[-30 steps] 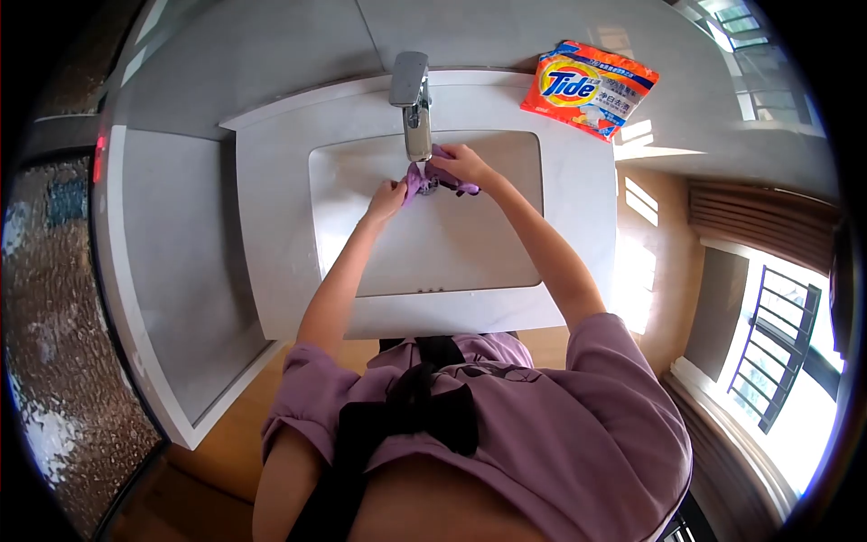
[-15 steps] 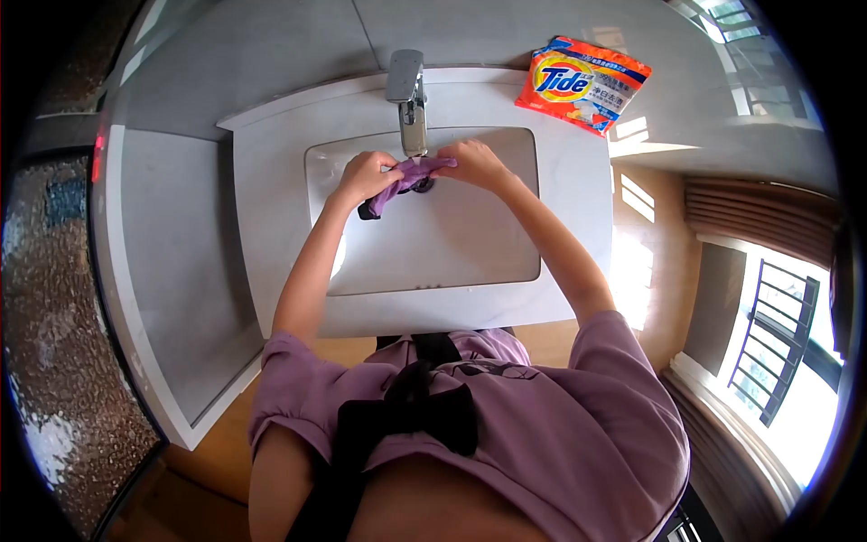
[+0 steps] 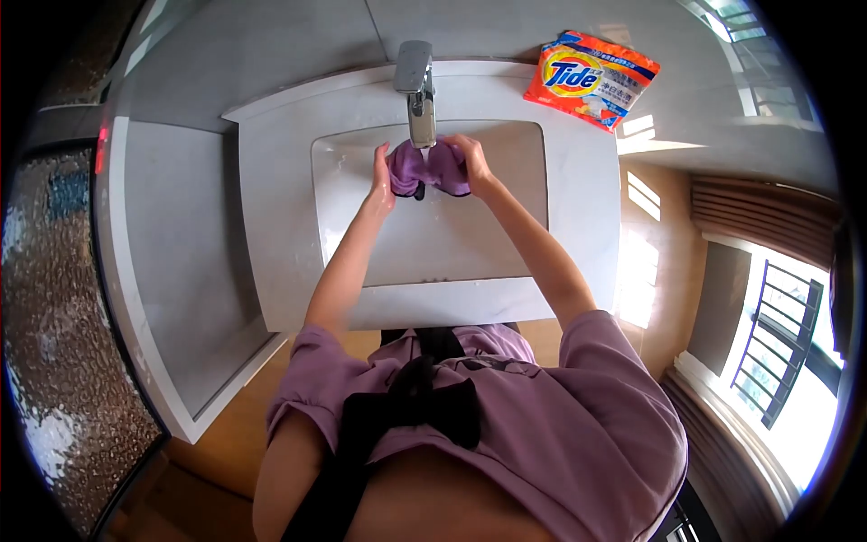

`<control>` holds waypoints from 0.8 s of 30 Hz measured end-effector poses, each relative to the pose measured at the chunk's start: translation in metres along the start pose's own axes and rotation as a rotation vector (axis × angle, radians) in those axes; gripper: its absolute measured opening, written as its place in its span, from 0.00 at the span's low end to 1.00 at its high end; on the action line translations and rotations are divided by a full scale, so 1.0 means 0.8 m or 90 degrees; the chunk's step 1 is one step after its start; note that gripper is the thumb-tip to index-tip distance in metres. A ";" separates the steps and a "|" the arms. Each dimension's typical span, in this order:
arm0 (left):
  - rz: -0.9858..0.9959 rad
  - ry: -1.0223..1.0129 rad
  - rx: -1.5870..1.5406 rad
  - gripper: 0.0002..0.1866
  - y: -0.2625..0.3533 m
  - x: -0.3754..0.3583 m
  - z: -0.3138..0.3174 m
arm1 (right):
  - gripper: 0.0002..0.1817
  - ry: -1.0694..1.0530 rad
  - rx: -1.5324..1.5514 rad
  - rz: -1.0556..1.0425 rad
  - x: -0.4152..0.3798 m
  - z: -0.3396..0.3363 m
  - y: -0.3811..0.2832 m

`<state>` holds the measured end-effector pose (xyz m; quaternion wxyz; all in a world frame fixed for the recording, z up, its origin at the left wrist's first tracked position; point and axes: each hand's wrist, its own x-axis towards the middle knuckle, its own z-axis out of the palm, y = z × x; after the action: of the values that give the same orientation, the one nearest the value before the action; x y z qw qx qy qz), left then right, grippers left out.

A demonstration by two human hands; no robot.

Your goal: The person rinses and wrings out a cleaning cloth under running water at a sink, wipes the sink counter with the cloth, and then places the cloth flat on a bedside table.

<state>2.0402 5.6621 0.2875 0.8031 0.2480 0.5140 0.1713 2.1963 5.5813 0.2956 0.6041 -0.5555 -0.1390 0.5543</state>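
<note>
A purple cloth with dark edging (image 3: 412,169) is bunched under the spout of the chrome faucet (image 3: 415,90), over the white sink (image 3: 433,244). My left hand (image 3: 382,178) is at the cloth's left side, with its fingers stretched out and pointing toward the faucet. On the other side my right hand (image 3: 470,161) grips the cloth's right end, its fingers curled over it. Water seems to run from the spout onto the middle of the cloth. The drain is hidden under the cloth.
An orange Tide packet (image 3: 591,79) lies at the back right corner of the white counter (image 3: 578,208). Left of the counter is a grey panel with a white frame (image 3: 149,298). A barred window (image 3: 777,334) and a brown curtain (image 3: 763,212) are at the right.
The cloth has gone from a stretched strip to a wider bunch under the spout. My left hand has opened from its pinch and moved to the cloth's side. The view has shifted slightly.
</note>
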 end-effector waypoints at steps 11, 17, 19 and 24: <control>-0.049 -0.124 -0.171 0.16 -0.061 -0.001 0.050 | 0.15 0.295 -0.596 -0.084 0.000 0.064 0.021; -0.089 -0.124 -0.204 0.18 -0.055 0.019 0.042 | 0.16 0.264 -0.703 -0.105 0.000 0.071 0.017; -0.062 -0.141 -0.180 0.18 -0.062 0.016 0.039 | 0.15 0.312 -0.645 -0.065 0.034 0.049 0.021; -0.063 -0.643 -0.362 0.15 -0.072 0.062 -0.004 | 0.21 0.213 -0.638 -0.106 -0.018 0.091 0.036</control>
<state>2.0587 5.6416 0.2164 0.9908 0.0496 0.0119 0.1251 2.1193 5.6007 0.3037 0.3209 -0.8435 -0.3323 0.2741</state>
